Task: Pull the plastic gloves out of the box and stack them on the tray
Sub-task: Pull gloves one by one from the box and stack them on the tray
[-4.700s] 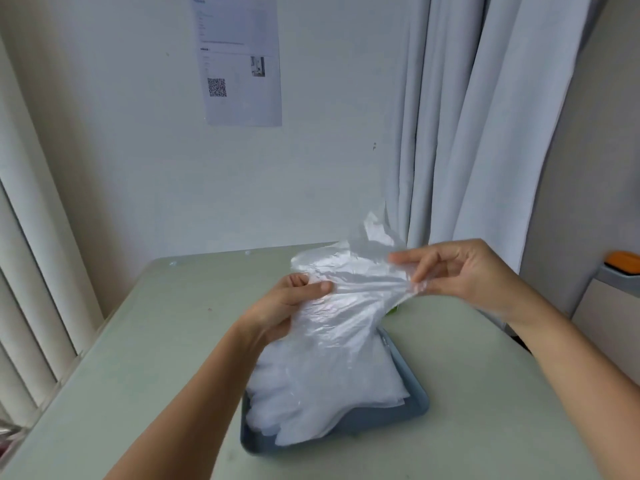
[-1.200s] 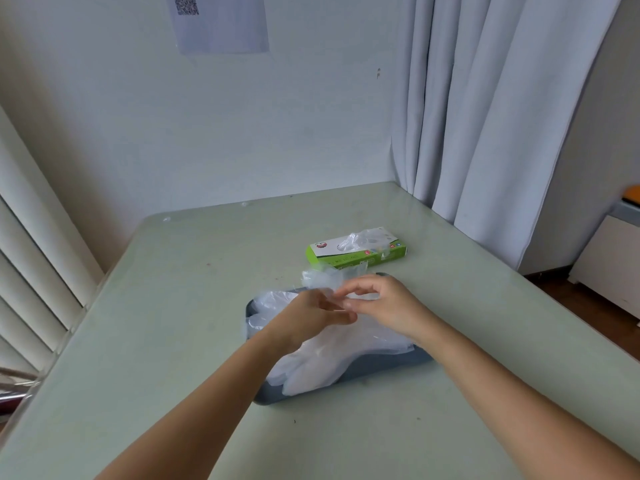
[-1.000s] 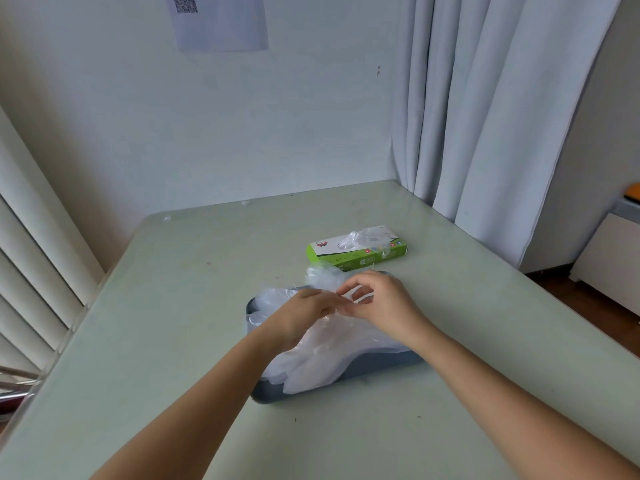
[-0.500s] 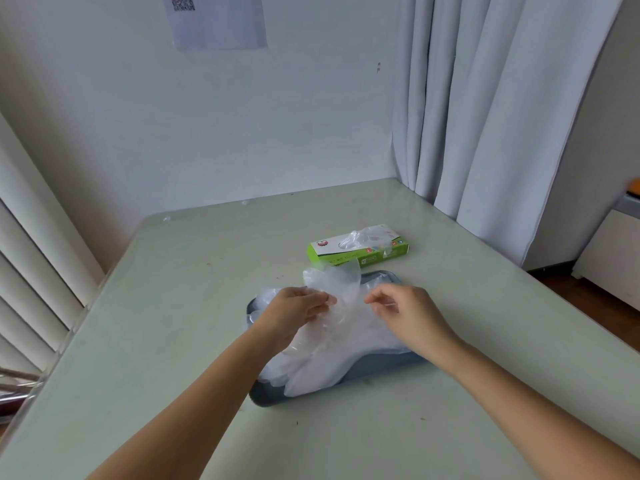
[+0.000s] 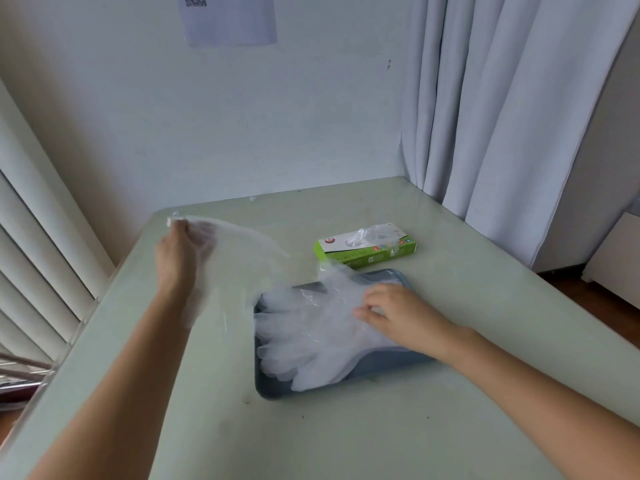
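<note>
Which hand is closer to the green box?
Right. The right hand rests on the glove pile, just in front of the box; the left hand holds a glove far to its left.

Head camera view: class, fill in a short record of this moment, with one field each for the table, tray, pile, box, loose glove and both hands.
table: pale green
tray: blue-grey, on the table
pile of gloves: lies in the tray
box: green, behind the tray, clear plastic sticking out on top
loose glove: clear, blurred, in the air left of the tray
left hand: raised, grips the loose glove's end
right hand: rests on the pile of gloves, fingers bent
</note>
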Motion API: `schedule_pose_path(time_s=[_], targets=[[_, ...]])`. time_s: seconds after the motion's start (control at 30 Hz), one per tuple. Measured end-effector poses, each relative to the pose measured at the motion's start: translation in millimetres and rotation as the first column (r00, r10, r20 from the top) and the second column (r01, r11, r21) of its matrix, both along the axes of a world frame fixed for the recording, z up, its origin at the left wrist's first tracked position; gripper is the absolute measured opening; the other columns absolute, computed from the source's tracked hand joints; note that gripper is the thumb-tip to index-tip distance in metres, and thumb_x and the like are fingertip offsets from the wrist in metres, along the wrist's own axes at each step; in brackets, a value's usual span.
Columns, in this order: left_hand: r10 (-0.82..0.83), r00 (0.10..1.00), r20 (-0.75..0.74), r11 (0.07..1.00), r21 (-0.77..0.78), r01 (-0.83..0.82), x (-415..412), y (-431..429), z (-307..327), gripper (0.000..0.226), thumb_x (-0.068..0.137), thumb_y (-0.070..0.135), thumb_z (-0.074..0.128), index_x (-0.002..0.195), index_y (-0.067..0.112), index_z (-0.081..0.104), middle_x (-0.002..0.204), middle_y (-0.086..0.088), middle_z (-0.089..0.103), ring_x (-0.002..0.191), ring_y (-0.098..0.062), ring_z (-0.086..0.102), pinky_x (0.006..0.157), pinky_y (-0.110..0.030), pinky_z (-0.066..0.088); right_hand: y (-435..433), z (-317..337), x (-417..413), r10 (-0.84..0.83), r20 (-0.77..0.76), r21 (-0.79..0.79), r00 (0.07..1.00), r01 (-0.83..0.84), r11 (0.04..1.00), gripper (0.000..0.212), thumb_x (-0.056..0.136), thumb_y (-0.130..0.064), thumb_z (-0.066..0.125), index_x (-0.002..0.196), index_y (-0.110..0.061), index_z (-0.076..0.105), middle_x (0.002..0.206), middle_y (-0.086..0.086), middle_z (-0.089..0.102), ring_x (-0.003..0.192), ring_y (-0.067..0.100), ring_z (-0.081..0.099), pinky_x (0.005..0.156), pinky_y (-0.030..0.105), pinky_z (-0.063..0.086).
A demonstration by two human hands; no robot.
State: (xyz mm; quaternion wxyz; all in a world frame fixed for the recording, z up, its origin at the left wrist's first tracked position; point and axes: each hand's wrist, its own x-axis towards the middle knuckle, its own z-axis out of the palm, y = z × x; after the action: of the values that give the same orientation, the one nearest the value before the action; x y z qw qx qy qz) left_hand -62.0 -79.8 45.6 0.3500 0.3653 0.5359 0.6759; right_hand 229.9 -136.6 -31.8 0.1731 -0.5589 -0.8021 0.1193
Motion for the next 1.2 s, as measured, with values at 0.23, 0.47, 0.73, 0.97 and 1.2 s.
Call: schedule_pose_path(time_s=[0.23, 0.47, 0.73, 0.97, 1.2], targets=[[0.181, 0.932, -0.316, 0.937, 0.342, -0.066, 1.7, 9.4, 25.0, 0.030, 0.096, 0.019, 0.048, 0.073, -0.001, 0.051, 0.062, -0.004, 0.039, 0.051, -0.003, 0.031, 0.050, -0.021, 0.026, 15.2, 2.3, -17.4, 0.166, 0.213, -0.194, 0.963, -0.125, 0.973, 0.068, 0.094, -0.057, 0.042, 0.152, -0.034, 0.016, 0.161, -0.002, -0.004, 0.148, 0.016, -0.008, 0.118, 0.035, -0.003], [0.078, 0.775, -0.628, 0.931, 0.323, 0.168, 20.1, 5.3, 14.2, 0.040, 0.093, 0.020, 0.057, 0.062, 0.005, 0.037, 0.054, 0.003, 0.029, 0.051, -0.007, 0.023, 0.049, -0.022, 0.023, 21.2, 6.3, 7.7, 0.162, 0.362, -0.288, 0.918, -0.055, 0.956, 0.074, 0.093, -0.060, 0.038, 0.152, -0.033, 0.002, 0.159, 0.000, -0.017, 0.147, 0.018, -0.014, 0.116, 0.034, -0.009], [0.065, 0.645, -0.761, 0.925, 0.288, 0.246, 37.9, 0.8, -3.8, 0.032, 0.087, 0.011, 0.065, 0.063, 0.003, 0.045, 0.051, -0.001, 0.038, 0.052, -0.012, 0.029, 0.049, -0.016, 0.028, 8.4, -5.2, -9.8, 0.349, 0.291, -0.265, 0.891, -0.275, 0.924, 0.074, 0.081, -0.073, 0.030, 0.145, -0.052, -0.002, 0.157, -0.014, -0.018, 0.144, 0.010, -0.019, 0.119, 0.036, -0.006], [0.060, 0.604, -0.795, 0.906, 0.298, 0.302, 43.2, 0.1, -6.2, 0.033, 0.087, 0.009, 0.065, 0.062, 0.003, 0.043, 0.051, 0.000, 0.036, 0.053, -0.014, 0.028, 0.048, -0.016, 0.028, 11.8, -10.4, 1.0, 0.461, 0.283, -0.358, 0.841, -0.353, 0.865, 0.056, 0.091, -0.065, 0.035, 0.136, -0.069, 0.001, 0.155, -0.017, -0.025, 0.141, 0.014, -0.029, 0.117, 0.040, -0.014], [0.091, 0.501, -0.861, 0.834, 0.341, 0.434, 68.3, -8.5, -13.7, 0.028, 0.082, 0.030, 0.059, 0.063, 0.019, 0.042, 0.051, 0.011, 0.036, 0.055, -0.016, 0.038, 0.048, -0.022, 0.031, 19.2, -5.8, 4.2, 0.329, -0.213, -0.357, 0.920, -0.387, 0.851, 0.042, 0.082, -0.059, 0.048, 0.125, -0.061, 0.044, 0.157, -0.018, 0.014, 0.146, 0.003, -0.001, 0.120, 0.030, 0.007]])
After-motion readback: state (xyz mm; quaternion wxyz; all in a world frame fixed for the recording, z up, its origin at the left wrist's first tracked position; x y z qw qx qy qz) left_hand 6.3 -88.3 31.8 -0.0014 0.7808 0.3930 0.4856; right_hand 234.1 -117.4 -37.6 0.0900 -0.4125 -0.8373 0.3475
